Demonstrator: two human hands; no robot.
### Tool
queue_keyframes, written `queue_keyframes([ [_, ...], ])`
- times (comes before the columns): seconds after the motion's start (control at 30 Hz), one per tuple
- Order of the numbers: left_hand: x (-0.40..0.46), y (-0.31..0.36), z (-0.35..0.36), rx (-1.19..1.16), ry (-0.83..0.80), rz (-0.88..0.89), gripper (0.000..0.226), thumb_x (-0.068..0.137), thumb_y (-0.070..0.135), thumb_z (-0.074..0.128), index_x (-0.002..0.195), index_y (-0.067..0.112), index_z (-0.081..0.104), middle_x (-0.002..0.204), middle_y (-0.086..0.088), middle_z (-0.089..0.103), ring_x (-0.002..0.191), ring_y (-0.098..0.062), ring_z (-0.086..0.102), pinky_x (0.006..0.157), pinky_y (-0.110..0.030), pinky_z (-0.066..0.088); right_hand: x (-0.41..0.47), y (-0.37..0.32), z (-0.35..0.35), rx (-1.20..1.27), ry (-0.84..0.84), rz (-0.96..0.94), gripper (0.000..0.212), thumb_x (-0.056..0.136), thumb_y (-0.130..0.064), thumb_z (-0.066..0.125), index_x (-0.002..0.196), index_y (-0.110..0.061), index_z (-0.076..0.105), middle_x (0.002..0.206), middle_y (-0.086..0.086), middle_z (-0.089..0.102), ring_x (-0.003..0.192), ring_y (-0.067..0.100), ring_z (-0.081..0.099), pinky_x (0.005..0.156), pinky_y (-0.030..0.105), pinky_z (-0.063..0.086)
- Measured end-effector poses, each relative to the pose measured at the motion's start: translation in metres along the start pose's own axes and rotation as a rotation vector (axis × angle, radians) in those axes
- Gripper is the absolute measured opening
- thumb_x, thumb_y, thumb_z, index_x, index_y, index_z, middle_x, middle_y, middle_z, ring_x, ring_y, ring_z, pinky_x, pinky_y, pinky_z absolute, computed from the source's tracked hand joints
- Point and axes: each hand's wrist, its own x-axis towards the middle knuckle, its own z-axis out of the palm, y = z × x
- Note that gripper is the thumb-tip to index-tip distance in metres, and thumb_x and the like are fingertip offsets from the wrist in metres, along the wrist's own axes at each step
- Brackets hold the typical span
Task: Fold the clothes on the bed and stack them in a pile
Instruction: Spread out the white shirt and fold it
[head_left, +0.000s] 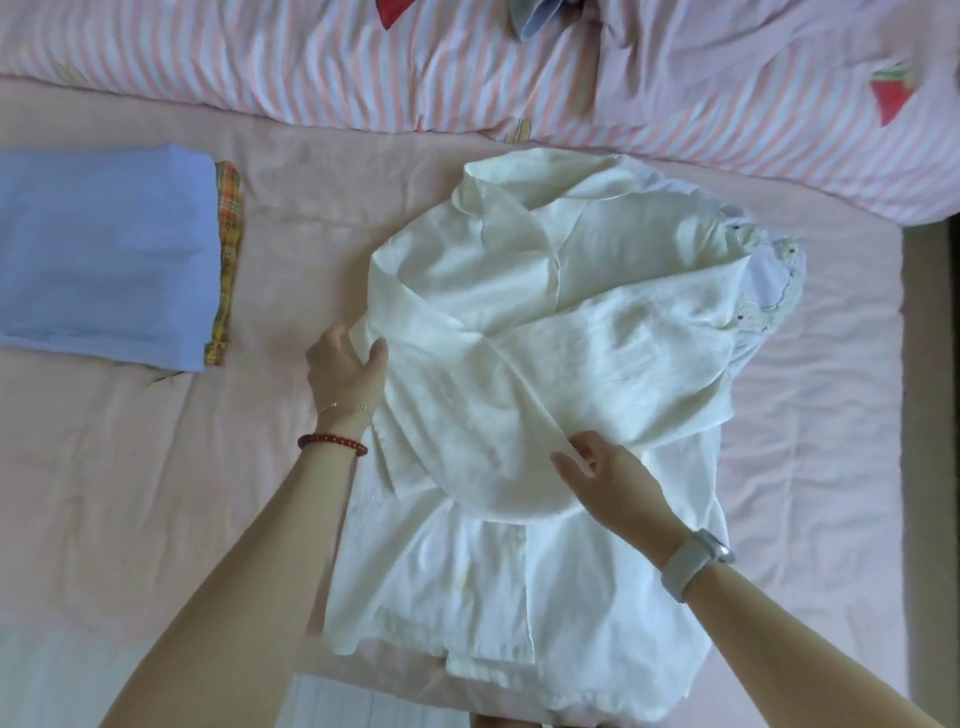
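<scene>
On the bed (519, 150), the shirt (519, 322) is pinched by both hands (345, 369) (602, 478); edges should be aligned before creasing.

**The count on the bed: two hands, one white garment, two folded pieces**

Two hands on show, the left hand (345, 371) and the right hand (605, 480), both gripping one cream-white garment (519, 364). Away to the left of the left hand's grip: one pile, two folded pieces, a blue one (104, 254) over a plaid one (228, 260). Beyond both grips, one striped quilt (363, 67), with two red strawberry prints on it and one grey-blue item (535, 15) at the top edge. Wristwear: two bracelets on the left wrist, one grey watch (693, 558) on the right.
</scene>
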Motion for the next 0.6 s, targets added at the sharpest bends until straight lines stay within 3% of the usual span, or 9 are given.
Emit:
queue_keyframes([
  [0.03, 0.007, 0.006, 0.002, 0.055, -0.01, 0.048, 0.041, 0.087, 0.021, 0.055, 0.121, 0.0, 0.051, 0.124, -0.019, 0.052, 0.118, -0.035, 0.046, 0.099, -0.042, 0.041, 0.0, -0.001, 0.005, -0.085, 0.029, -0.016, 0.037, 0.09, -0.046, 0.048, 0.113, -0.018, 0.056, 0.103, -0.001, 0.063, 0.104, 0.022, 0.054, 0.086, 0.034, 0.043],
  [0.1, 0.02, 0.014, 0.007, 0.216, -0.054, 0.202, 0.051, 0.089, 0.016, 0.051, 0.138, 0.011, 0.038, 0.142, -0.012, 0.037, 0.13, -0.033, 0.032, 0.105, -0.04, 0.032, 0.001, -0.004, 0.012, -0.227, 0.055, -0.065, 0.032, 0.092, -0.041, 0.044, 0.107, -0.015, 0.055, 0.102, 0.004, 0.063, 0.106, 0.025, 0.051, 0.086, 0.035, 0.037],
  [0.2, 0.041, 0.018, 0.01, 0.486, -0.109, 0.502, 0.047, 0.088, 0.007, 0.049, 0.134, 0.015, 0.047, 0.149, -0.006, 0.032, 0.134, -0.032, 0.025, 0.104, -0.04, 0.03, -0.001, -0.006, 0.01, -0.193, 0.122, -0.193, 0.016, 0.095, -0.025, 0.041, 0.082, -0.016, 0.041, 0.076, 0.005, 0.059, 0.085, 0.029, 0.055, 0.072, 0.032, 0.031],
  [0.3, 0.058, 0.024, 0.007, 0.371, -0.071, 0.589, 0.023, 0.089, 0.008, 0.054, 0.108, 0.004, 0.066, 0.134, -0.011, 0.052, 0.124, -0.032, 0.042, 0.099, -0.028, 0.03, -0.005, -0.005, -0.006, 0.0, 0.17, -0.265, 0.014, 0.097, -0.022, 0.04, 0.084, -0.018, 0.039, 0.053, -0.004, 0.042, 0.057, 0.031, 0.048, 0.054, 0.033, 0.032],
  [0.4, 0.063, 0.042, -0.004, 0.118, 0.054, 0.5, 0.018, 0.087, 0.011, 0.056, 0.094, -0.002, 0.067, 0.101, -0.02, 0.067, 0.099, -0.033, 0.058, 0.079, -0.025, 0.037, -0.003, -0.001, -0.026, 0.073, 0.273, -0.235, 0.013, 0.096, -0.024, 0.044, 0.089, -0.015, 0.051, 0.046, -0.005, 0.038, 0.048, 0.028, 0.043, 0.05, 0.034, 0.035],
  [0.5, 0.062, 0.061, -0.01, 0.094, 0.131, 0.538, 0.021, 0.086, 0.014, 0.053, 0.095, -0.003, 0.062, 0.099, -0.022, 0.063, 0.099, -0.036, 0.053, 0.081, -0.032, 0.036, 0.002, 0.001, -0.046, 0.105, 0.232, -0.177, 0.016, 0.093, -0.032, 0.05, 0.082, -0.021, 0.055, 0.041, -0.006, 0.042, 0.043, 0.012, 0.042, 0.047, 0.028, 0.032],
  [0.6, 0.057, 0.081, -0.003, 0.1, 0.181, 0.586, 0.022, 0.083, 0.01, 0.053, 0.1, -0.003, 0.059, 0.109, -0.024, 0.054, 0.106, -0.039, 0.047, 0.086, -0.037, 0.034, 0.01, 0.005, -0.066, 0.092, 0.213, -0.066, 0.013, 0.089, -0.037, 0.053, 0.08, -0.028, 0.055, 0.047, -0.013, 0.051, 0.052, 0.007, 0.049, 0.049, 0.023, 0.03],
])
